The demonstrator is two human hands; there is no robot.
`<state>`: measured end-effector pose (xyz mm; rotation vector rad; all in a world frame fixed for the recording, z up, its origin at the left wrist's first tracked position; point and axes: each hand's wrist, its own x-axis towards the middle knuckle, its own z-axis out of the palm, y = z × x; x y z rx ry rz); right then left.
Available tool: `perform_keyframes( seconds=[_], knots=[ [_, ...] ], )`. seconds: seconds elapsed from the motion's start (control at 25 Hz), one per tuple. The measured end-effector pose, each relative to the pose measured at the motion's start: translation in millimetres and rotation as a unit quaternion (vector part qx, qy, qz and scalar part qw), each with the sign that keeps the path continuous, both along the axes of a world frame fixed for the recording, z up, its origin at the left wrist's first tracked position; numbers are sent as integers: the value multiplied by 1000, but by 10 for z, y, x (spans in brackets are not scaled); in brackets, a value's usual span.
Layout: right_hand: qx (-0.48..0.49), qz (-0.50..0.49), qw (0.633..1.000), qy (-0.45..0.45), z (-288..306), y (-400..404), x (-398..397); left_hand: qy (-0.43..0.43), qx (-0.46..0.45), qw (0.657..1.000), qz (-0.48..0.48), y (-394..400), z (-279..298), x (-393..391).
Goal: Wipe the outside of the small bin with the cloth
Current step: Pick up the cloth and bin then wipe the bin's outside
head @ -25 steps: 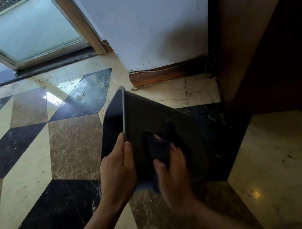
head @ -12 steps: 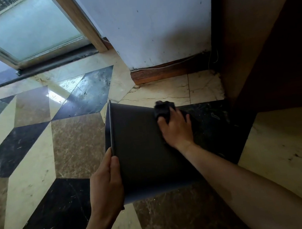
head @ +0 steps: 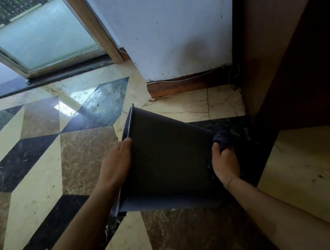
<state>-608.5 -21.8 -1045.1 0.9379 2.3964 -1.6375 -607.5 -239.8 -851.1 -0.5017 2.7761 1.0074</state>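
Small bin (head: 168, 161) tipped on its side over the marble floor (head: 39, 161), open end to the left, base to the right. Left hand (head: 116, 166) in a clenched grip on the rim. Right hand (head: 225, 163) closed around the bunched dark cloth (head: 222, 139), pressed at the base corner. Best done in long overlapping strokes from base to rim, with firm pressure, turning the bin for the hidden faces.

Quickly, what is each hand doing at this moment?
Left hand: closed, holding the rim of the bin.
Right hand: closed, holding the cloth at the bin's base.
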Motion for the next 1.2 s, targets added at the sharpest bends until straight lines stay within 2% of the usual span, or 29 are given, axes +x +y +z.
perform_keyframes(
  seconds=[0.08, 0.24, 0.4, 0.56, 0.64, 0.72, 0.8, 0.92, 1.04, 1.2],
  knots=[
    [2, 2, 1000, 0, -2, 9, 9, -28, 14, 999, 27, 91, 16, -484],
    [27, 38, 999, -5, 36, 16, -25, -43, -21, 994, 98, 287, -20, -1212],
    [18, 31, 999, 0, 35, 29, -12, -1, -178, 983, 49, 315, -145, -1275],
    [-55, -36, 998, -6, 106, 16, 19, 106, -169, 979, 52, 307, -36, -991],
    [-107, -101, 989, 0, 195, 31, -69, 190, -153, 970, -3, 248, 108, -771],
    [-141, -133, 981, 8, 269, 104, -157, 230, -82, 965, -95, 127, 229, -456],
    [-146, -122, 982, 10, 297, 156, -169, 196, -16, 966, -166, -66, 285, -123],
    [-144, -113, 983, 12, 283, 158, -90, 141, 37, 973, -177, -274, 303, 134],
    [-140, -102, 985, 16, 304, 60, 3, 128, 32, 981, -144, -216, 340, 102],
    [-122, -78, 989, 18, 398, 29, 28, 134, -34, 986, -94, -28, 390, -95]
  ],
)
